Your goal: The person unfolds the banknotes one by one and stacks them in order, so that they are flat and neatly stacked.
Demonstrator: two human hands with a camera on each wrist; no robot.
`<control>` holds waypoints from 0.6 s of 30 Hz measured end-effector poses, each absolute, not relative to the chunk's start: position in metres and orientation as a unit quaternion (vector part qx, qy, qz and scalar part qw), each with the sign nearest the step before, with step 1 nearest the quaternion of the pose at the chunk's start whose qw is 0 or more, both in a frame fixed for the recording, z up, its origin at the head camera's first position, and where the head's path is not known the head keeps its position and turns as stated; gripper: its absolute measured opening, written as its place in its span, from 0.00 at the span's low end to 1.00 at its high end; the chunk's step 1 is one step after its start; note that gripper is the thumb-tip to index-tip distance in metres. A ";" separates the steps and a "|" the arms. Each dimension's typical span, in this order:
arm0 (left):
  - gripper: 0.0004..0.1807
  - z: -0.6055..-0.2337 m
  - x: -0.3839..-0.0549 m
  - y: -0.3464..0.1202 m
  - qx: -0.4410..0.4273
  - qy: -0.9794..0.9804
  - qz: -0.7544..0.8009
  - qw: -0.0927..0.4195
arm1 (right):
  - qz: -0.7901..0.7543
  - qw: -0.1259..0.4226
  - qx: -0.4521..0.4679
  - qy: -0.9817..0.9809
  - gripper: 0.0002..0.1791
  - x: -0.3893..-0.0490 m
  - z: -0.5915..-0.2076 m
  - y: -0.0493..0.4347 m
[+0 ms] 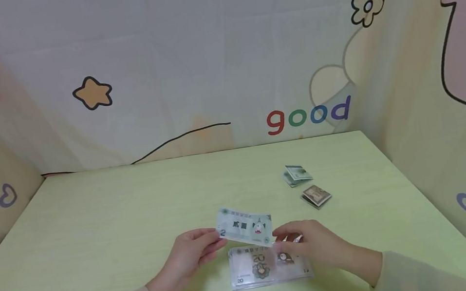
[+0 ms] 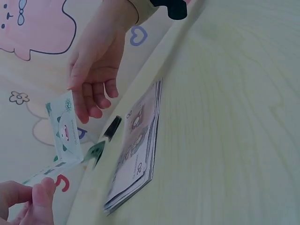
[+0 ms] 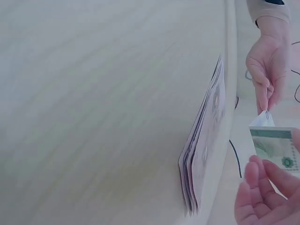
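Observation:
A pale green play banknote (image 1: pixel 243 225) marked 2, with a cartoon figure, is raised above the table between the two hands. My left hand (image 1: pixel 194 251) pinches its left end between thumb and fingers. At the other end, my right hand (image 1: pixel 310 243) holds the edge with thumb and fingertips. A crease bends the banknote (image 2: pixel 64 126) in the left wrist view, and its green printed back (image 3: pixel 274 147) shows in the right wrist view. Below the hands lies a stack of pinkish 20 banknotes (image 1: pixel 249 266), partly covered by the right hand.
Farther back on the right of the table (image 1: pixel 136 217) lie a folded green banknote (image 1: pixel 297 173) and a folded brown banknote (image 1: pixel 316 195). A patterned cloth (image 1: pixel 188 72) stands behind the table and along both sides.

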State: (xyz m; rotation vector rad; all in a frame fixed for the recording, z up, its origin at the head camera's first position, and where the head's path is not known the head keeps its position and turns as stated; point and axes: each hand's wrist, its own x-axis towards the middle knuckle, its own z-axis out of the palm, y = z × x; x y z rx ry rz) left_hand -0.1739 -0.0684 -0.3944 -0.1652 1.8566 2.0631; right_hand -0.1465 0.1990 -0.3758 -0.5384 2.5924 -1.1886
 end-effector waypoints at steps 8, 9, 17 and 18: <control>0.16 -0.393 -0.169 -0.058 -0.045 0.657 0.729 0.188 | -0.483 0.118 -0.126 0.859 0.21 -0.150 -0.376 0.200; 0.15 -0.393 -0.168 -0.058 -0.042 0.655 0.731 0.189 | -0.493 0.115 -0.120 0.854 0.19 -0.150 -0.376 0.200; 0.14 -0.397 -0.169 -0.058 -0.029 0.677 0.705 0.209 | -0.519 0.112 -0.068 0.845 0.13 -0.152 -0.377 0.208; 0.14 -0.398 -0.169 -0.059 -0.027 0.685 0.698 0.209 | -0.517 0.118 -0.061 0.845 0.13 -0.153 -0.378 0.210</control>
